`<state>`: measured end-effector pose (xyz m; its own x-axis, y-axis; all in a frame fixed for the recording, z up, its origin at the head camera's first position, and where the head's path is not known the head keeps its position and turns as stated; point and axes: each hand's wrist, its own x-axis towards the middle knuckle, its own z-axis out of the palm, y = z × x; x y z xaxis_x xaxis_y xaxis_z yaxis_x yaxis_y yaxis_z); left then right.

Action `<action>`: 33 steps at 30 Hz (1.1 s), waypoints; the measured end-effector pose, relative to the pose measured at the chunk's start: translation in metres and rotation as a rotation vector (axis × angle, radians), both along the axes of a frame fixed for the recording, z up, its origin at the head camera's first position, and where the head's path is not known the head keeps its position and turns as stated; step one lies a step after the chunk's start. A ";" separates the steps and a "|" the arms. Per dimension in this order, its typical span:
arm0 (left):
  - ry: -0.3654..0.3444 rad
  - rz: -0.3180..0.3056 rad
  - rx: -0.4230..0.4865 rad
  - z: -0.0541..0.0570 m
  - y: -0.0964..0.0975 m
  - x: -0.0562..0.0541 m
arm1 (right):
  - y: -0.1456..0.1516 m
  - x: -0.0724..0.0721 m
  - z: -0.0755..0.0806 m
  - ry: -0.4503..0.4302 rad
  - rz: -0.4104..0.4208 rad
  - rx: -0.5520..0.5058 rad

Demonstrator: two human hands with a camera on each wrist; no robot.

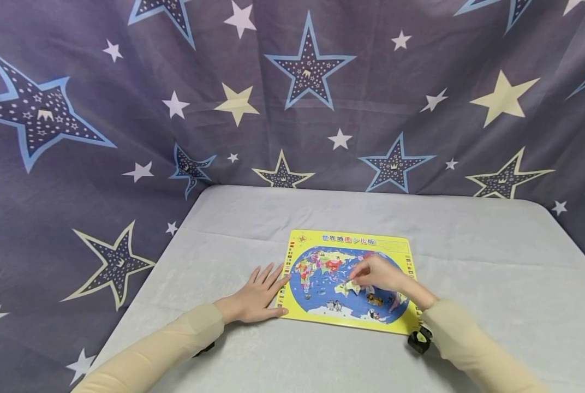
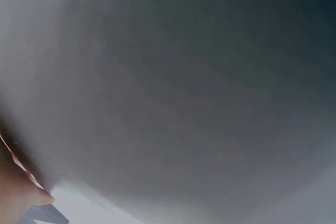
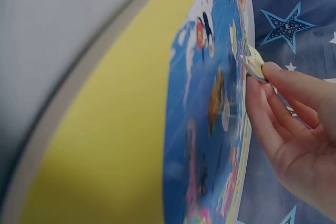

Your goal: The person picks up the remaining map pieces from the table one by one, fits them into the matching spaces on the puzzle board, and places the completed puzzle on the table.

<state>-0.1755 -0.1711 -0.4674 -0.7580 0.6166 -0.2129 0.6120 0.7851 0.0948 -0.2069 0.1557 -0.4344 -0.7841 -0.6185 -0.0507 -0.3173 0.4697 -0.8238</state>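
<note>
A yellow-bordered world map puzzle (image 1: 341, 323) lies flat on the table, its blue map face up with animals and small flags printed on it. My left hand (image 1: 255, 297) rests spread out at the puzzle's left edge, fingertips touching the border. Over the middle of the map, my right hand (image 1: 378, 273) pinches a small puzzle piece between thumb and fingers. In the right wrist view that pale yellow and blue piece (image 3: 254, 62) is tilted against the map surface. The left wrist view shows only part of the hand, low at the left.
Light grey cloth covers the table (image 1: 243, 224). A dark curtain (image 1: 322, 136) with stars hangs behind it and along the left side. A black wrist device (image 1: 420, 339) sits under the right wrist, beside the puzzle's near right corner.
</note>
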 end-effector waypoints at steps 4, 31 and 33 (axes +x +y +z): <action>0.003 -0.006 0.002 -0.001 0.000 0.000 | -0.004 -0.001 -0.001 0.010 0.020 -0.006; -0.004 0.004 0.006 -0.001 0.000 0.000 | -0.023 -0.001 -0.007 -0.001 0.027 0.002; -0.002 0.000 0.009 -0.001 0.000 0.000 | -0.024 0.000 -0.008 0.009 0.027 0.003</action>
